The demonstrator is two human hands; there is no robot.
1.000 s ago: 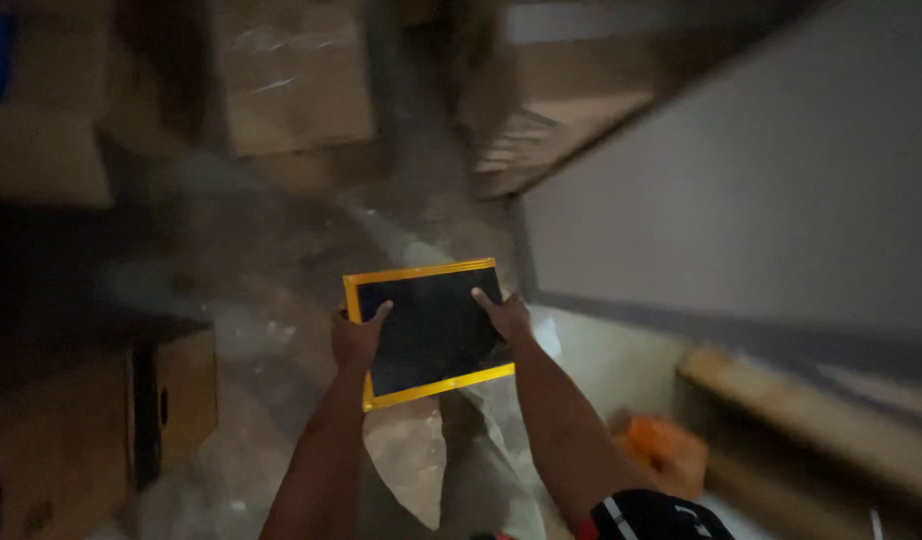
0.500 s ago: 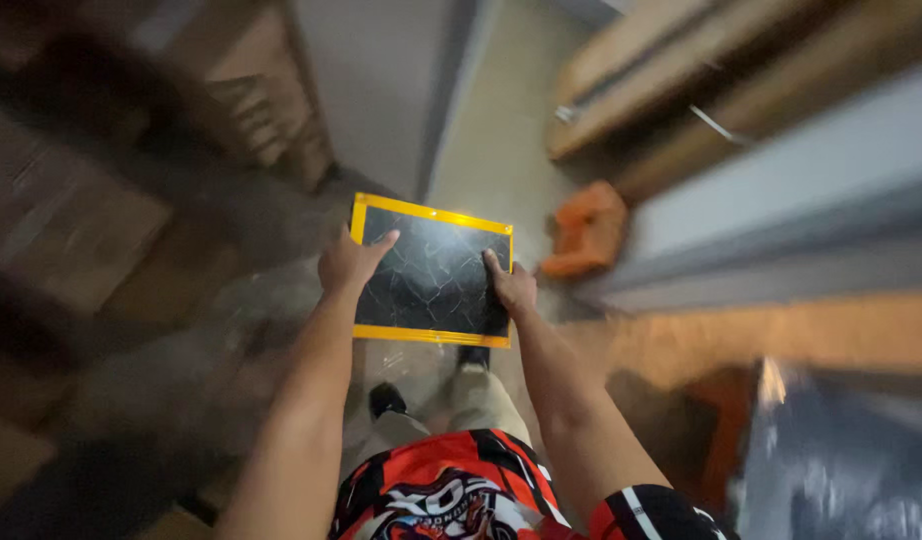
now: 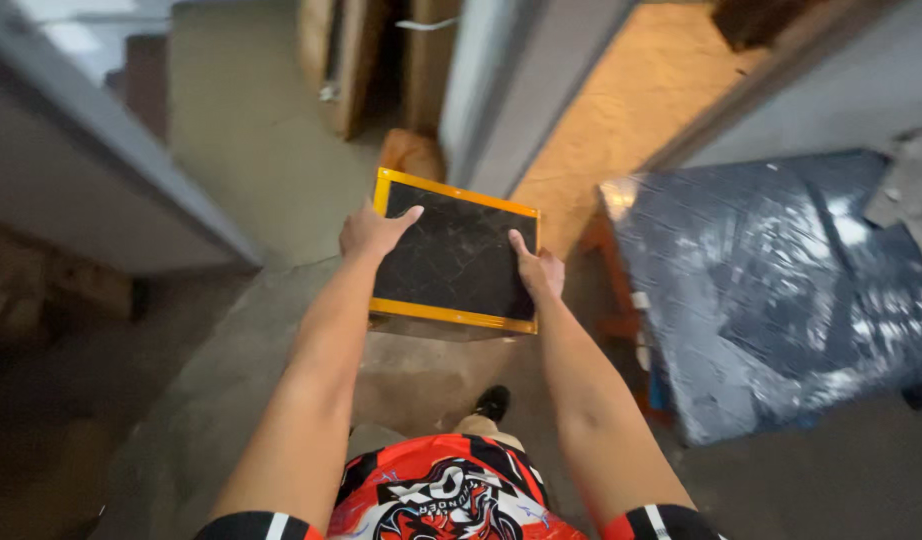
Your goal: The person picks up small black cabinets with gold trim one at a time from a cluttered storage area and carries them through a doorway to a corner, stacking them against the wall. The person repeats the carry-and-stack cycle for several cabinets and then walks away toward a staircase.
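Note:
I carry a flat black panel with a yellow-orange border (image 3: 459,250) out in front of me, held level at about waist height. My left hand (image 3: 373,230) grips its left edge, fingers spread over the top surface. On the right edge, my right hand (image 3: 537,268) holds it the same way. Below the panel I see my red, black and white shirt and one dark shoe (image 3: 493,402) on the concrete floor.
A table covered with a dark blue plastic sheet (image 3: 781,290) stands to the right. Grey wall panels (image 3: 81,190) run along the left. Ahead is a narrow passage with wooden boards (image 3: 351,60) and an orange object (image 3: 411,155) on the floor.
The view has swung round as I walk with the panel. The stacked cartons seen earlier are gone from sight; the covered table and the passage have come into view. Both hands keep their hold.

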